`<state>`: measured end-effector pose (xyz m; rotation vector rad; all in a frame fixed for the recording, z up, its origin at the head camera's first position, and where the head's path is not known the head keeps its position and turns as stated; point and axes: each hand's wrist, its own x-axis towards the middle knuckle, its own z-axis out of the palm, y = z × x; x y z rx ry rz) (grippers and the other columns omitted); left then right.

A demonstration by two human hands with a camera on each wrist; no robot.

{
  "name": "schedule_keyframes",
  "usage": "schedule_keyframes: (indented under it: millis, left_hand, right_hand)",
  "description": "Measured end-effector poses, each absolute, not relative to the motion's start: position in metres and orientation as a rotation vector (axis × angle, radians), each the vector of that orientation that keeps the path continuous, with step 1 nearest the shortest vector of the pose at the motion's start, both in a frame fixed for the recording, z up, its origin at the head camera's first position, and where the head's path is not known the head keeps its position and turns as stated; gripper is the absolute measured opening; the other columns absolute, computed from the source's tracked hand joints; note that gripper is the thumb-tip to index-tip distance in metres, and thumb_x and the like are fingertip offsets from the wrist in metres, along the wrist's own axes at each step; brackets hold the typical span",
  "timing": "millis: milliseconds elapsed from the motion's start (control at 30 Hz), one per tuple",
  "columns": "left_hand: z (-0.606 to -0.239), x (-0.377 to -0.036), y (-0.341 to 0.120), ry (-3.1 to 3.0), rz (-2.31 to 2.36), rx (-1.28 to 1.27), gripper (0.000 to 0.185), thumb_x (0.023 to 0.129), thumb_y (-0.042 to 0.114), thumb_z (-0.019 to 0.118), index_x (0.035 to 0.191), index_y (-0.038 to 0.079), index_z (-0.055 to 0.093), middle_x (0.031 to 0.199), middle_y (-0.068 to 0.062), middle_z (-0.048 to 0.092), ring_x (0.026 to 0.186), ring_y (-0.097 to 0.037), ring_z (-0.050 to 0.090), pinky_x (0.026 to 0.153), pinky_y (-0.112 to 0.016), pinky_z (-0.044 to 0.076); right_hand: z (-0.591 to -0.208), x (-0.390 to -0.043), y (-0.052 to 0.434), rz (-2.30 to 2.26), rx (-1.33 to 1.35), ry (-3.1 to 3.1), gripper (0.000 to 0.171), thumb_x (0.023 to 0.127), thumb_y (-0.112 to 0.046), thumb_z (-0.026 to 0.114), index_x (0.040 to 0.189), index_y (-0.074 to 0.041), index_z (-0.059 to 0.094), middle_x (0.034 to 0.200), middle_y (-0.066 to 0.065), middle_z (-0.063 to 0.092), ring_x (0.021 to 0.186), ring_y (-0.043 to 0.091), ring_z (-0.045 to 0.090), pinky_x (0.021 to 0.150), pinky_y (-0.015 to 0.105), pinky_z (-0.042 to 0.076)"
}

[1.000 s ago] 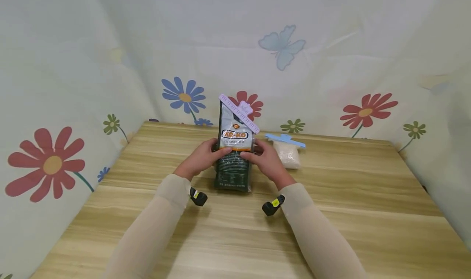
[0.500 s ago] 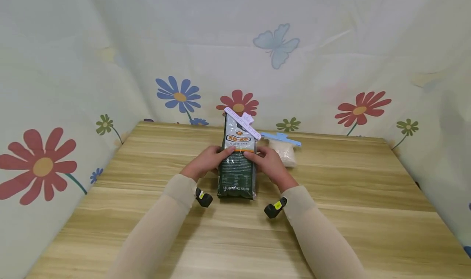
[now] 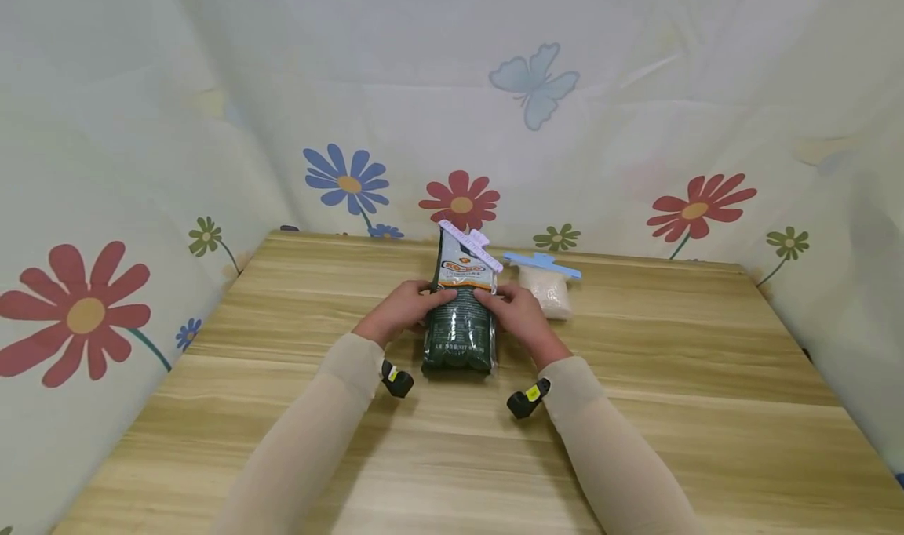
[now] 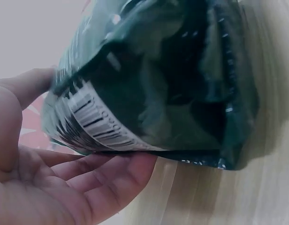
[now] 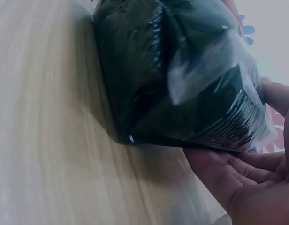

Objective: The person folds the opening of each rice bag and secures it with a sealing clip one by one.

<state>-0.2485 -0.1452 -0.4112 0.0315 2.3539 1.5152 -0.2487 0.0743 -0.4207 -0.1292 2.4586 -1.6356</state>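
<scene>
- Both hands hold 1 dark green bag (image 3: 459, 323) between them near the middle of the wooden table (image 3: 671, 409), just beside the far edge.
- The left hand (image 3: 395, 313) grips the bag's left side, thumb over the front and fingers (image 4: 107, 173) underneath; the right hand (image 3: 515, 315) mirrors it on the right side, fingers (image 5: 219, 173) under the bag.
- Judging by how things lie, the bag is already sealed: a lilac clip (image 3: 472, 246) clamps its top at a slant. Its bottom edge touches the table, but the bag is not yet let go.
- A second, clear bag of white grains (image 3: 547, 292) lies just right of it, closed with a blue clip (image 3: 542, 264).
- An orange logo on the bag's white panel is too small to read. A barcode (image 4: 95, 124) shows near its base; the numbers are blurred.
</scene>
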Motion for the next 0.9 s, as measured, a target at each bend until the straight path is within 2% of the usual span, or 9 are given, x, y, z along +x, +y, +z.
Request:
schedule_keyframes:
  millis: [133,233,433,700,900]
  left_hand:
    - [-0.4122,-0.2463,-0.1437,2.341,1.521,0.061,0.064,0.089,0.049,0.066,0.134,0.007,0.051,0.115,-0.013,0.065,0.093,-0.02,0.066,0.073,-0.035,0.058]
    - [-0.4125,-0.2442,-0.1433,2.353,1.524,0.064,0.06,0.088,0.047,0.067,0.132,0.008,0.053,0.113,-0.012,0.066,0.093,-0.02,0.066,0.074,-0.034,0.058]
    - [-0.4092,-0.241,-0.1409,2.458,1.464,0.038,0.058,0.086,0.048,0.069,0.125,0.006,0.058,0.109,-0.011,0.067,0.091,-0.02,0.065,0.072,-0.031,0.057]
    - [-0.41,-0.2404,-0.1404,2.561,1.384,0.041,0.055,0.087,0.051,0.066,0.12,0.007,0.063,0.105,-0.007,0.069,0.089,-0.017,0.06,0.076,-0.027,0.05]
    - [-0.4104,-0.2412,-0.14,2.552,1.372,0.043,0.057,0.087,0.052,0.066,0.122,0.008,0.062,0.106,-0.007,0.068,0.091,-0.018,0.06,0.078,-0.029,0.05]
  right_hand:
    - [-0.4249,-0.2494,0.0762,-1.571,-0.106,2.489,0.065,0.087,-0.055,0.064,0.128,-0.004,0.059,0.12,0.012,0.064,0.104,0.022,0.058,0.089,0.036,0.049]
    - [-0.4271,-0.249,0.077,-1.566,-0.101,2.479,0.066,0.086,-0.055,0.065,0.129,-0.004,0.059,0.12,0.012,0.064,0.104,0.021,0.057,0.089,0.034,0.048]
    - [-0.4267,-0.2483,0.0768,-1.583,-0.098,2.504,0.063,0.087,-0.051,0.066,0.128,-0.004,0.06,0.116,0.012,0.066,0.099,0.021,0.058,0.085,0.033,0.049]
    - [-0.4257,-0.248,0.0772,-1.499,-0.118,2.562,0.067,0.088,-0.05,0.064,0.135,-0.003,0.054,0.127,0.015,0.063,0.111,0.023,0.057,0.097,0.04,0.046]
    - [-0.4259,-0.2472,0.0779,-1.487,-0.099,2.554,0.066,0.09,-0.051,0.062,0.137,-0.005,0.053,0.126,0.015,0.063,0.112,0.023,0.058,0.098,0.04,0.047]
